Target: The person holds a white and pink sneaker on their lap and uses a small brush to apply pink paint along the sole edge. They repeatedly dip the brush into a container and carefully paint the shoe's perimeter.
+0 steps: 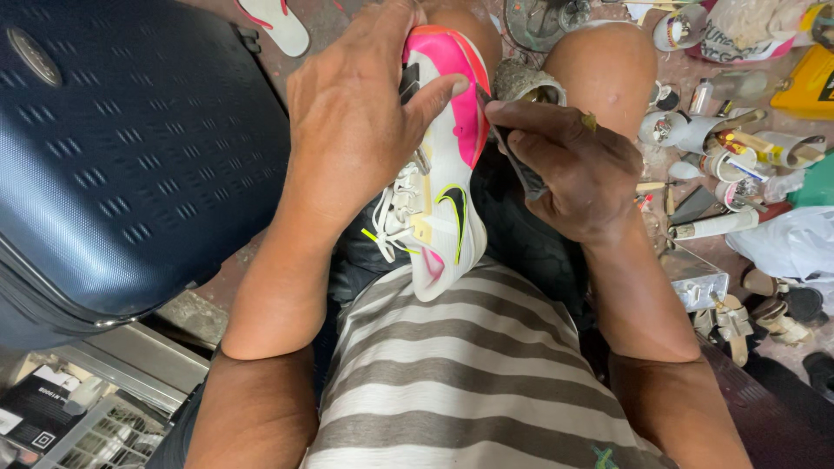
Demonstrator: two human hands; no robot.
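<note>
One white running shoe with a pink heel and sole (443,174) sits near the centre, with two bare hands on it: the left hand (356,122) at ten o'clock of it, the right hand (573,169) at three o'clock. One dark blue hard-shell suitcase (130,148) fills nine o'clock. One white flip-flop with a red strap (276,22) lies at eleven o'clock. One yellow plastic container (804,82) sits at two o'clock.

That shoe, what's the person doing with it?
A person sitting down holds a white running shoe with pink sides and a yellow-edged black mark against their lap. The left hand grips its upper part, thumb pressed on the side. The right hand pinches a thin dark tool against the shoe's edge. A dark blue hard suitcase sits beside them.
</note>
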